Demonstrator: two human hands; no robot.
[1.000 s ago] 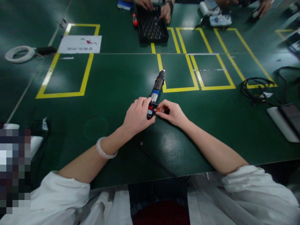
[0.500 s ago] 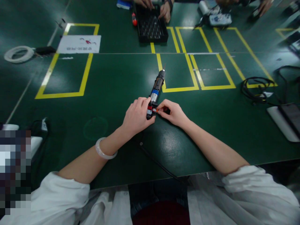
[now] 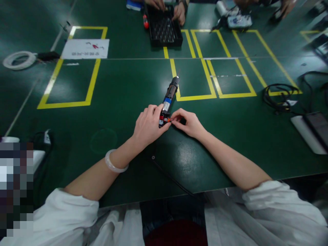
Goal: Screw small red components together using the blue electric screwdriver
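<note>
An electric screwdriver (image 3: 167, 100) lies on the green table in front of me, its bit pointing away and slightly right. Its casing is partly open, baring a silver and blue motor and red parts near the rear. My left hand (image 3: 149, 123) is closed around the rear end from the left, its thumb at the near tip. From the right, my right hand (image 3: 188, 122) pinches a small orange piece (image 3: 168, 120) at the screwdriver's rear with thumb and forefinger. The fingertips partly hide that piece, so I cannot tell its exact kind.
A black cable (image 3: 173, 179) runs to the table's front edge. Across the table, another person's hands (image 3: 179, 14) work over a black tray (image 3: 166, 43). A coiled black cable (image 3: 279, 97) and a phone-like dark slab (image 3: 317, 126) lie right; a white sign (image 3: 85, 49) lies left.
Both hands keep nearly the same hold on the screwdriver. My left thumb has shifted slightly up and right, closer to the right fingertips. The whole view has moved a little.
</note>
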